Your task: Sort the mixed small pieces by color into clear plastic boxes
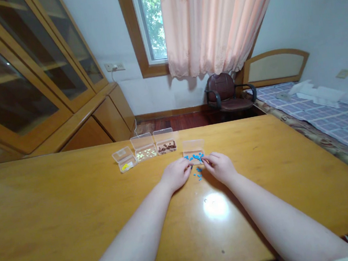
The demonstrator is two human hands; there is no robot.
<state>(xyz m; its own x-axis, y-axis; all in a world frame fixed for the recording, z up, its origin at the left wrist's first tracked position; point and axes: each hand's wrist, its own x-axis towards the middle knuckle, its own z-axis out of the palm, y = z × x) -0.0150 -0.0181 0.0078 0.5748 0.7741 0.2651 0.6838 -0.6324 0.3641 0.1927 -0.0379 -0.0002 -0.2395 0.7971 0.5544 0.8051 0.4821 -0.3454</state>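
Note:
A clear plastic box (193, 151) with its lid raised holds small blue pieces (197, 157). Several more loose blue pieces (198, 173) lie on the table just in front of it. My left hand (177, 175) is at the box's front left corner, thumb and fingers drawn together; a small dark spot shows by its fingertips. At the front right corner, my right hand (221, 167) has its fingertips pinched at the rim. What either hand grips is too small to make out.
Left of my hands stand three more open clear boxes: one with brown pieces (166, 147), one with pale pieces (146, 154), one with a yellow item (125, 167). They sit on a wooden table (78, 227). Beyond are an armchair (224, 92), a bed (326, 107) and a cabinet (73, 113).

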